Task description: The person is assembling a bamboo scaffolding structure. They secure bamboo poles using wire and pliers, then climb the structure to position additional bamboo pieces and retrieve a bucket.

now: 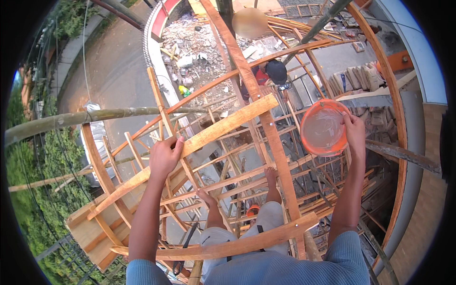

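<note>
My right hand [353, 130] grips the rim of an orange bucket [309, 124], its inside greyish, held out to the right above the scaffold. My left hand [165, 156] is closed round a wooden plank [232, 121] that slants up to the right in front of me. Below, my bare feet stand on thin wooden bars [237, 179]. Another plank [218, 248] crosses close in front of my waist.
A long upright timber [280, 156] runs through the middle, with bamboo poles [107, 114] on the left. Far below, a person in a dark cap [276, 71] stands near rubble [194, 71]. Stacked blocks [356, 79] lie at the right, beside a curved timber [393, 95].
</note>
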The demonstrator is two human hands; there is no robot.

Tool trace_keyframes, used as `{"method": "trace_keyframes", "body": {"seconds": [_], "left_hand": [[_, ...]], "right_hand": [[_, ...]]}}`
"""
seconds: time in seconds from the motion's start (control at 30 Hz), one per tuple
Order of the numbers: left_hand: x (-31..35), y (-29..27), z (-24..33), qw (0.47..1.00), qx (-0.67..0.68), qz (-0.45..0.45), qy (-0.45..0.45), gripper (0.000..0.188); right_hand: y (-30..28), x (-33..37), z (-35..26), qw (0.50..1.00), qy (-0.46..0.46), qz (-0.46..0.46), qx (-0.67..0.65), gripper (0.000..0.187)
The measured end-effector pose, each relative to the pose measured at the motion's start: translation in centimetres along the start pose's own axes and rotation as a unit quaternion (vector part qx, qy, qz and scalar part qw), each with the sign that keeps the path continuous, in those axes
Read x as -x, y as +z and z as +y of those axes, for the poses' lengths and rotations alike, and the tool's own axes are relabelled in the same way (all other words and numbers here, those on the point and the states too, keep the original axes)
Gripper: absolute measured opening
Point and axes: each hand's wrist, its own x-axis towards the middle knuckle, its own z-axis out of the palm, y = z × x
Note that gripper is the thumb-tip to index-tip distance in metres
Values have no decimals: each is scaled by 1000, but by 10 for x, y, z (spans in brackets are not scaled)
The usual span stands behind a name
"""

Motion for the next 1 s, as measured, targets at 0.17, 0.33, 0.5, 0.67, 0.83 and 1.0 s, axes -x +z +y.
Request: {"method": "trace_keyframes", "body": {"seconds": [0.17, 0.33, 0.5, 0.67, 0.83, 1.0], "left_hand": [[10, -3, -21, 993, 58, 76, 73, 58], [92, -17, -18, 909, 249, 301, 146, 35], [218, -49, -114, 876, 449, 151, 86, 38], [308, -46, -252, 763, 625, 163, -7, 54], [419, -65, -353, 635, 764, 114, -3, 71], [520, -87, -413, 317, 904, 267, 100, 70]], "right_hand": [[-97, 115, -142, 984, -143, 30, 101, 49], [-137, 254, -281, 942, -259, 26, 211, 40], [-117, 381, -403, 846, -390, -123, 342, 48], [-33, 468, -485, 781, -479, -282, 285, 45], [107, 593, -540, 634, -687, -337, 106, 42], [212, 756, -653, 445, -788, -426, 8, 40]]}}
